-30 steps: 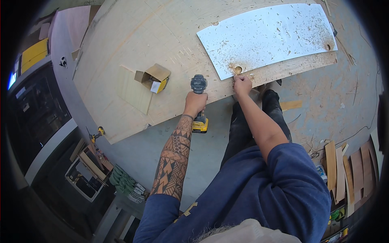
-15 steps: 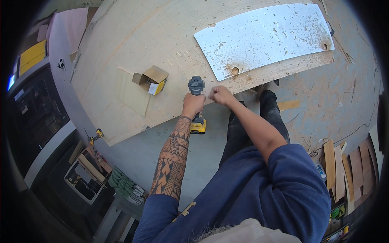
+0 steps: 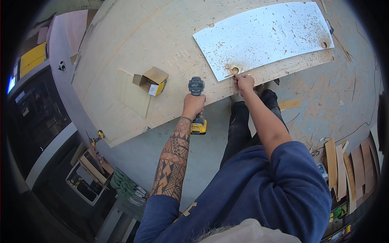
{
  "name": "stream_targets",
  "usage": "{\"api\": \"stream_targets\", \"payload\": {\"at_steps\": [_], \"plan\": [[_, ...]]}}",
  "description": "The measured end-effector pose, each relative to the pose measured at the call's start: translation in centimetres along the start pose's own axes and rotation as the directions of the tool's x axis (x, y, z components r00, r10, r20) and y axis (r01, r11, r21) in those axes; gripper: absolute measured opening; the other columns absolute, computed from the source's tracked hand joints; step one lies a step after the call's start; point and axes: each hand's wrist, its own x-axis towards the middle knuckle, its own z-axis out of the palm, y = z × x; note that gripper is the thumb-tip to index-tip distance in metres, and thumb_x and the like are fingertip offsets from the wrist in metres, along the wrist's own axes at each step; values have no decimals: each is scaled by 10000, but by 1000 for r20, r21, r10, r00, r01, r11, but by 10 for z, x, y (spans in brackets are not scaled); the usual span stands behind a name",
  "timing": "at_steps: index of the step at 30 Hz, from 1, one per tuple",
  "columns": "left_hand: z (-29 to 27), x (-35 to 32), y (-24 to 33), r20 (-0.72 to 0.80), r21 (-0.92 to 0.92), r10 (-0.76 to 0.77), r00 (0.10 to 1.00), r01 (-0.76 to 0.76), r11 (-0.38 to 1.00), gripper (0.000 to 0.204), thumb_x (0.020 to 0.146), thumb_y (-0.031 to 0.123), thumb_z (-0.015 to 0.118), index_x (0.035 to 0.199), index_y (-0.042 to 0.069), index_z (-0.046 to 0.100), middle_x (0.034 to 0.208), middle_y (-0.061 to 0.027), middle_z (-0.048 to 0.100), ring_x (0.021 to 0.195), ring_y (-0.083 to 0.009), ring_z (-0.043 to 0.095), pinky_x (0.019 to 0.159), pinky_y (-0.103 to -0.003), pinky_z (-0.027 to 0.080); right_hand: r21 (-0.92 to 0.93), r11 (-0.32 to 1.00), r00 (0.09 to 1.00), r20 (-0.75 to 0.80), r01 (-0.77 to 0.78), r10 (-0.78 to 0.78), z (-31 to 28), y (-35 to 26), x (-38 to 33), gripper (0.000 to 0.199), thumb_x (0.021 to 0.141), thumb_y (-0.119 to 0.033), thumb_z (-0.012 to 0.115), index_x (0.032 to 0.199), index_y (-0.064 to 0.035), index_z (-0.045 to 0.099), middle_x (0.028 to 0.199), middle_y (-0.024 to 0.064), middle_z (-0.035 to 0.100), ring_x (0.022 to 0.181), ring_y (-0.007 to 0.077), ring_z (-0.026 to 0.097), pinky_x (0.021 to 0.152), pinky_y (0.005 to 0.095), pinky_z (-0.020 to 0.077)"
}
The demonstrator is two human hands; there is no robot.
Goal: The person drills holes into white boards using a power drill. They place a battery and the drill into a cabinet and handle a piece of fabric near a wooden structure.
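Note:
My left hand (image 3: pixel 193 105) is wrapped round the grip of a cordless drill (image 3: pixel 197 85), its yellow battery hanging over the table's near edge. My right hand (image 3: pixel 245 83) is at the near edge of a white panel (image 3: pixel 271 36). Its fingers are closed, with the fingertips beside a round hole (image 3: pixel 235 71) near the panel's near left corner. Whatever they may pinch is too small to make out. Sawdust and chips lie round the hole and over the panel. A second round hole (image 3: pixel 324 45) shows near the right end.
The plywood-topped table (image 3: pixel 133 36) carries an opened cardboard box (image 3: pixel 152 81) left of the drill. Wood offcuts (image 3: pixel 344 174) lean at the lower right. Another power tool (image 3: pixel 97 137) stands left of the table, near stacked wood. Shavings and a cable lie on the floor at right.
My right hand has moved right, from beside the drill to the hole at the panel's near left corner. My left hand and the drill have stayed almost still.

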Motion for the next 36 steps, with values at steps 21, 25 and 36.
{"api": "stream_targets", "payload": {"at_steps": [21, 25, 36], "plan": [[-1, 3, -6, -2, 4, -6, 1000, 6, 1000, 186, 801, 160, 627, 717, -5, 645, 618, -120, 647, 509, -227, 642, 525, -379, 532, -171, 983, 997, 7, 72, -72, -7, -3, -2, 335, 895, -350, 778, 923, -16, 760, 878, 147, 769, 815, 283, 740, 778, 415, 565], [-3, 2, -16, -25, -4, -26, 999, 26, 1000, 191, 806, 164, 629, 718, -5, 644, 623, -122, 649, 511, -229, 643, 523, -377, 530, -535, 814, 961, -16, 225, -276, 2, -8, -22, 304, 898, -329, 754, 925, -26, 756, 879, 163, 763, 828, 325, 742, 787, 436, 568], [1, 3, -13, -30, -20, -25, 999, 24, 1000, 197, 809, 166, 625, 709, -3, 641, 618, -132, 650, 507, -234, 644, 521, -384, 528, -598, 769, 950, -38, 227, -310, 3, 5, -51, 252, 940, -263, 669, 999, -25, 726, 935, 217, 744, 939, 404, 716, 864, 493, 548]]}}
